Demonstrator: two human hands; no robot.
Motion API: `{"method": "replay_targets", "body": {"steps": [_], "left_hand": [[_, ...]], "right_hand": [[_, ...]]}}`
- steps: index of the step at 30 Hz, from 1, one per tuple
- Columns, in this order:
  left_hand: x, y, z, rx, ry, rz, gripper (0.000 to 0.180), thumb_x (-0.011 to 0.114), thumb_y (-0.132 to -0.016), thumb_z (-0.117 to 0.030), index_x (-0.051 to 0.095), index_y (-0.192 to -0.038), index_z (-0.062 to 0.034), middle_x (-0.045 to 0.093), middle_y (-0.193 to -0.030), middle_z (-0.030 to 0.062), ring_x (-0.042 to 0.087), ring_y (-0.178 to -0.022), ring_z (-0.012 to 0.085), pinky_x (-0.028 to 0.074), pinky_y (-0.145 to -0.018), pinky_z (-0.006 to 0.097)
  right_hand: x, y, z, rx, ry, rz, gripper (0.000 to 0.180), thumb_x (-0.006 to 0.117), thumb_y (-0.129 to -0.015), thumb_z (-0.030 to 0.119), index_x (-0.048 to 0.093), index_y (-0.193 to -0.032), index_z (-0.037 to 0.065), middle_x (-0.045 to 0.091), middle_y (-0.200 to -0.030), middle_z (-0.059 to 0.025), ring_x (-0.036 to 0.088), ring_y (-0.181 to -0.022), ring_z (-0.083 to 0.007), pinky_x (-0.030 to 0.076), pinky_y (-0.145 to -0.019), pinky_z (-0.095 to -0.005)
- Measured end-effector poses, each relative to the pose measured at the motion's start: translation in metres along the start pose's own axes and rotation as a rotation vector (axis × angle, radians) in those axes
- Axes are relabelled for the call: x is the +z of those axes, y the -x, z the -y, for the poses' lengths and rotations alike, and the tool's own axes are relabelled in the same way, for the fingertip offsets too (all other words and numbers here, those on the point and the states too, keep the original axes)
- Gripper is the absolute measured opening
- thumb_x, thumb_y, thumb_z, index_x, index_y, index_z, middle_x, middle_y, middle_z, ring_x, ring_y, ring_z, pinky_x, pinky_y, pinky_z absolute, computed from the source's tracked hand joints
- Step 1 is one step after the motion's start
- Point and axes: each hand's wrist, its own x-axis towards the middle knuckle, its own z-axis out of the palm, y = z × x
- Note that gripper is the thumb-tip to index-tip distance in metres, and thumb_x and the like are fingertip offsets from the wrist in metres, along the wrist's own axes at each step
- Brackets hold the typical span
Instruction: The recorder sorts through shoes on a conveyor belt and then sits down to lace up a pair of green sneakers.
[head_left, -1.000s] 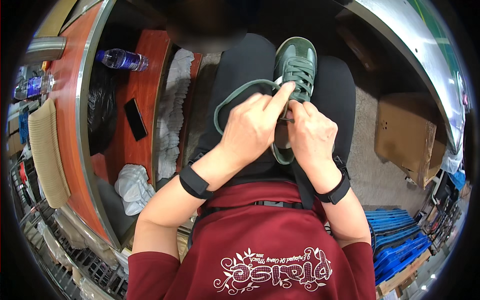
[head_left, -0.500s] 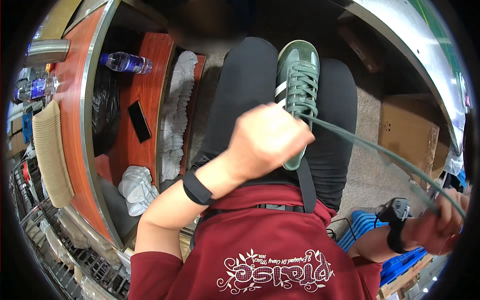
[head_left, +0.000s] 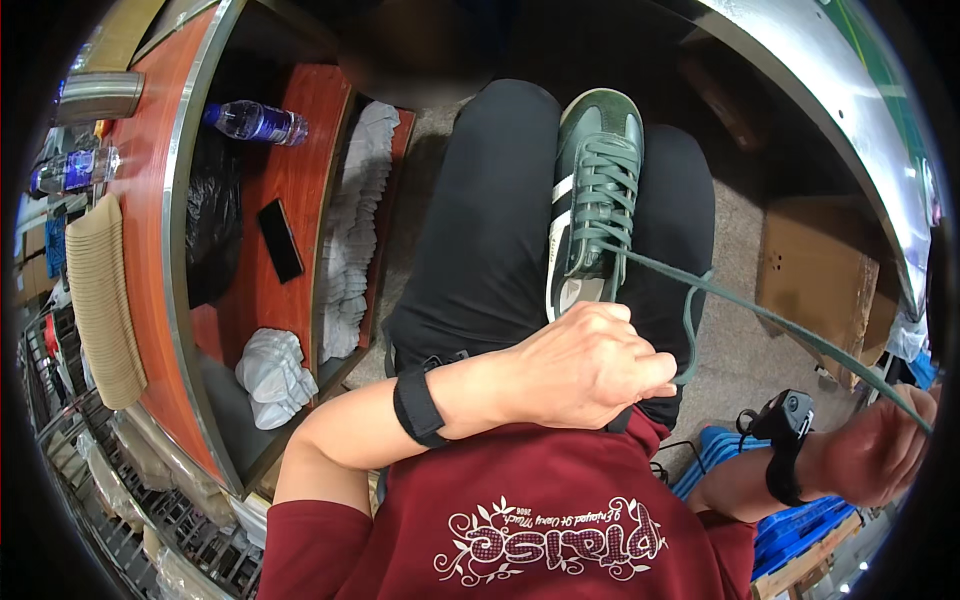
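Note:
A green sneaker [head_left: 605, 150] with white side stripes rests on my lap, toe pointing away from me, its laces [head_left: 606, 190] threaded through the eyelets. My left hand [head_left: 597, 368] is closed in front of the shoe's heel end and partly covers it. A lace strand runs from the shoe down to that hand, and a loose loop hangs beside it on the right. Far to the right, my right hand [head_left: 878, 452] is closed around a long green shoelace [head_left: 790, 325], pulled out straight from the top of the lacing.
On the left, a red-brown shelf [head_left: 310, 120] holds a water bottle [head_left: 255, 122], a phone [head_left: 280, 240] and a white bundle [head_left: 275, 375]. Beside it lies stacked pale cloth [head_left: 350, 220]. A cardboard box [head_left: 815, 270] and a metal-edged table [head_left: 800, 75] stand to the right.
My left hand has moved back toward my body, uncovering the shoe's collar. A loose lace loop now shows beside it. My right hand stays far right, holding its lace.

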Motion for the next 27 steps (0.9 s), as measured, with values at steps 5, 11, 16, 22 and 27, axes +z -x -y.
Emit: {"method": "replay_targets", "body": {"steps": [5,11,16,22,27], "left_hand": [[-0.030,0.001,-0.001,-0.141,0.155,-0.291,0.018,0.066,-0.086,-0.020,0.063,-0.076,-0.0051,0.061,-0.079,0.0089,0.057,-0.065,0.0211,0.046,-0.061,0.035],[-0.127,0.059,0.003,-0.031,0.957,-0.976,0.026,0.039,-0.103,-0.030,0.046,-0.088,-0.0096,0.033,-0.071,-0.0011,0.029,-0.058,0.0095,0.031,-0.052,0.024],[-0.122,0.100,0.038,-0.478,0.084,-0.992,0.026,0.043,-0.103,-0.025,0.055,-0.095,-0.0039,0.041,-0.069,-0.0023,0.030,-0.055,0.0062,0.028,-0.050,0.021],[-0.039,0.030,0.019,-0.402,-0.298,-0.429,0.023,0.061,-0.084,0.003,0.067,-0.104,-0.0057,0.062,-0.074,0.0062,0.055,-0.056,0.0132,0.044,-0.051,0.029],[-0.018,0.016,0.034,-0.180,-0.716,-0.184,0.023,0.070,-0.073,-0.005,0.068,-0.096,-0.0070,0.050,-0.068,0.0029,0.053,-0.057,0.0197,0.044,-0.051,0.032]], "right_hand": [[0.060,-0.020,-0.107,-0.010,0.464,-0.256,0.015,0.041,-0.095,0.002,0.045,-0.108,-0.004,0.047,-0.086,-0.0107,0.051,-0.068,-0.0162,0.044,-0.084,-0.0344],[-0.047,0.014,-0.079,0.263,0.062,-0.157,0.033,0.043,-0.099,0.009,0.045,-0.131,-0.002,0.045,-0.073,0.0010,0.045,-0.067,-0.0087,0.043,-0.062,-0.0224],[-0.025,0.053,-0.164,0.404,1.286,-0.097,0.030,0.061,-0.092,0.008,0.061,-0.122,0.003,0.069,-0.095,-0.0045,0.059,-0.072,-0.0052,0.046,-0.068,-0.0187],[0.042,0.072,-0.208,0.635,1.275,0.266,0.020,0.067,-0.082,0.002,0.068,-0.102,0.002,0.070,-0.089,-0.0117,0.068,-0.076,-0.0222,0.053,-0.071,-0.0307],[0.046,0.071,-0.215,0.517,1.270,0.283,0.017,0.068,-0.080,0.001,0.068,-0.097,0.002,0.068,-0.089,-0.0120,0.068,-0.082,-0.0259,0.053,-0.075,-0.0317]]}}
